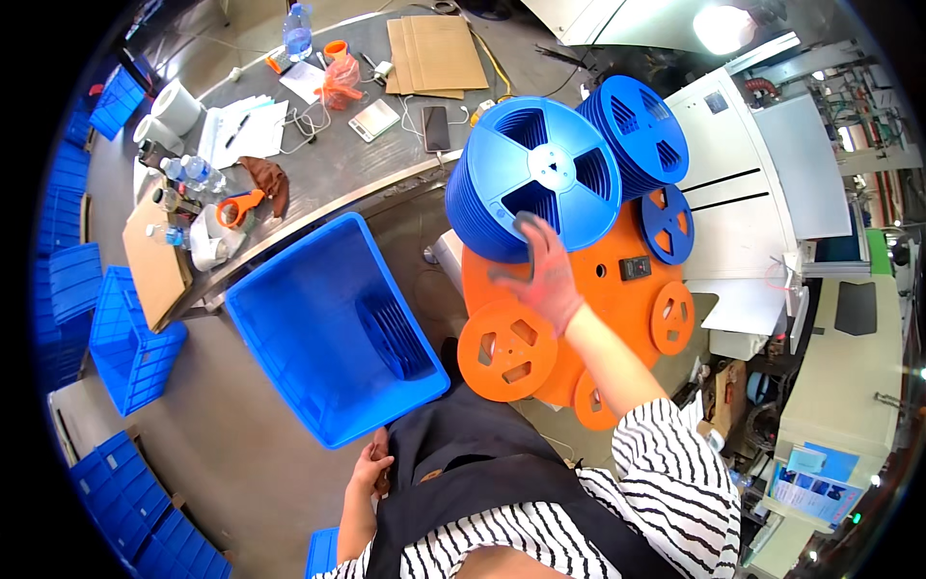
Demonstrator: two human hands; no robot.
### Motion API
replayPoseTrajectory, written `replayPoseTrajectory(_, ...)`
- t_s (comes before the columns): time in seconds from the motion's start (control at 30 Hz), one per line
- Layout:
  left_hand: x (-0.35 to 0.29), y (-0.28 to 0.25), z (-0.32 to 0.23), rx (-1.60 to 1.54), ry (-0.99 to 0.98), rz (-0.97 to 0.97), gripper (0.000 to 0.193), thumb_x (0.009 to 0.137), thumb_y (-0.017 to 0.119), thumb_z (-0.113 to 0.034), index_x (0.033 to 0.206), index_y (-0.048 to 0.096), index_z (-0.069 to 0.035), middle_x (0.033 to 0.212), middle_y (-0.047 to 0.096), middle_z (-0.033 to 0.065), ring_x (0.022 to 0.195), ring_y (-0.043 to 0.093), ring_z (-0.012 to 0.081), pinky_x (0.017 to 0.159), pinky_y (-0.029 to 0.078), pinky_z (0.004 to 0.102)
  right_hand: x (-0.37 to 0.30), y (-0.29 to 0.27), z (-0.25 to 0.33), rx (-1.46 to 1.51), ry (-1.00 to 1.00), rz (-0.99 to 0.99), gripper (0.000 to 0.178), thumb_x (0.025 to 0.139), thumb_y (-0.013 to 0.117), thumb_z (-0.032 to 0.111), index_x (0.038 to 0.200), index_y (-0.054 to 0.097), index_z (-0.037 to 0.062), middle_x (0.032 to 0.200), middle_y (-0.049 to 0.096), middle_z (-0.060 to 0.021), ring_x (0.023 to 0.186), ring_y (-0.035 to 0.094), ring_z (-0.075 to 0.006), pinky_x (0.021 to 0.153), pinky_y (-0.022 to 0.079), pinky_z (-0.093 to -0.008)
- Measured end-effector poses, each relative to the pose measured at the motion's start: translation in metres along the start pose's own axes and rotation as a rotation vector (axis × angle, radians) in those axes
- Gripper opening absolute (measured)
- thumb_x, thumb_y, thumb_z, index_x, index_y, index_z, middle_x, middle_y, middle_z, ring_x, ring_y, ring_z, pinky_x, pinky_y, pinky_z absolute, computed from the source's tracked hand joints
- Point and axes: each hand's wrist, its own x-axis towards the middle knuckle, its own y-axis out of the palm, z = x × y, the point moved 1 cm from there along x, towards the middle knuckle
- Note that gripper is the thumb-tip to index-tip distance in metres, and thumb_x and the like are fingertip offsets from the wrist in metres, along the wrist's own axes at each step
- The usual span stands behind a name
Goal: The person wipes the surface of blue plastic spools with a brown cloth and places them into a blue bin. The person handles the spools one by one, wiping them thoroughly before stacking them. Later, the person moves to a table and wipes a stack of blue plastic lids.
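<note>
Blue windowed reels (526, 177) stack thickly, the top white-hubbed.

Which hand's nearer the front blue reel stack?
Right. The right hand, gloved, overlaps the near edge of the stack in view; contact is unclear. The left hand is well away, low beside the black apron.

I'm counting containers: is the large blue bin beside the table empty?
Not empty, only partly filled: several blue reels sit inside the large blue bin, toward its right side, leaving much of it bare.
</note>
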Motion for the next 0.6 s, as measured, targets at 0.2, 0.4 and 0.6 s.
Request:
replayPoseTrajectory(0.2, -0.062, 0.060, -0.053, -0.044, 0.054, -0.032, 0.081, 0.079, 0.075, -0.011, 0.146, 0.031, -0.003, 0.126, 0.056, 0.0154, 0.103, 0.059, 0.0222, 0.087, 0.048, 0.0337, 0.079, 0.020, -0.070, 0.000, 0.524, 0.906, 0.081, 0.070, 0.079, 0.047, 0.130, 0.049, 0.0007, 0.124, 0.057, -0.0191, 0.110, 0.060, -0.0314, 0.090, 0.052, -0.0432)
replayPoseTrajectory(0.4, -0.077, 0.072, 0.011, -0.097, 0.151, -0.194, 0.073, 0.081, 0.074, -0.011, 0.143, 0.037, -0.004, 0.128, 0.056, 0.0137, 0.102, 0.060, 0.0230, 0.084, 0.050, 0.0330, 0.083, 0.114, -0.149, -0.032, 0.526, 1.277, 0.064, 0.064, 0.081, 0.040, 0.112, 0.066, 0.0003, 0.106, 0.068, -0.0158, 0.089, 0.068, -0.0258, 0.075, 0.055, -0.0382)
replayPoseTrajectory(0.6, -0.098, 0.091, 0.033, 0.009, 0.112, -0.227, 0.069, 0.082, 0.074, -0.015, 0.141, 0.041, -0.004, 0.136, 0.052, 0.0143, 0.124, 0.050, 0.0250, 0.099, 0.044, 0.0344, 0.067, 0.162, -0.197, 0.072, 0.371, 1.247, 0.074, 0.061, 0.081, 0.037, 0.123, 0.059, 0.0029, 0.110, 0.066, -0.0174, 0.091, 0.067, -0.0280, 0.079, 0.054, -0.0380)
